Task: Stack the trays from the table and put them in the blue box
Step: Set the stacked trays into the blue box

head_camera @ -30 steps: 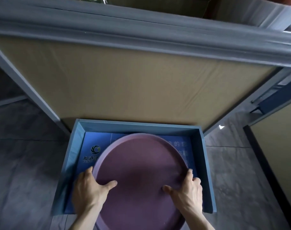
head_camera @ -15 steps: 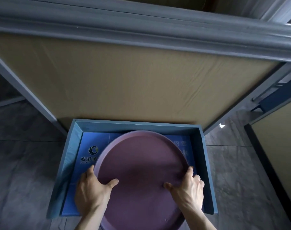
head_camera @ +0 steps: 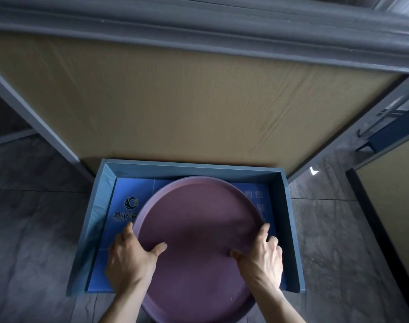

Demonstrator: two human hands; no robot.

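Note:
A round purple tray [head_camera: 199, 229] lies over the open blue box [head_camera: 292, 229] on the floor. The tray's far edge is inside the box and its near edge sticks out past the box's front. My left hand [head_camera: 129, 259] grips the tray's left rim, thumb on top. My right hand [head_camera: 261, 259] grips the right rim in the same way. Whether more trays sit stacked under the purple one is hidden. The box floor shows white printed characters and a round logo [head_camera: 131, 202].
The box stands on grey stone floor tiles [head_camera: 31, 229]. Just beyond it hangs a tan panel [head_camera: 187, 108] under a grey table edge [head_camera: 199, 31], with grey legs at left and right. A second tan panel [head_camera: 392, 217] stands at the right.
Both hands have carried the purple tray a little farther into the box, toward its back wall. The grip on both rims is unchanged.

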